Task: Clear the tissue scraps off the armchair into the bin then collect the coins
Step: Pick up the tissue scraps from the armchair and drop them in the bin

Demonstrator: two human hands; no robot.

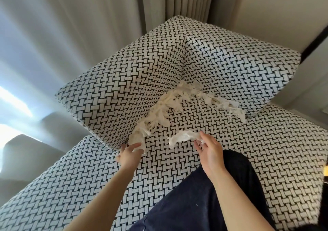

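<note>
I'm over the armchair (230,159), its seat filling most of the view, with two cushions (124,88) propped at the back. The scraps (177,104) lie in a long loose heap along the crease where the seat meets the cushions. My knee (195,195) rests on the seat. The left hand (130,152) has its fingers in the near end of the heap; I can't tell whether they've closed on anything. The right hand (209,150) pinches a torn strip (182,138) just above the seat. I see neither bin nor coins. To do this well, I'd rake the heap towards me into one bunch and squeeze it tight before lifting. Loose shreds will likely drift, and coins may hide underneath.
</note>
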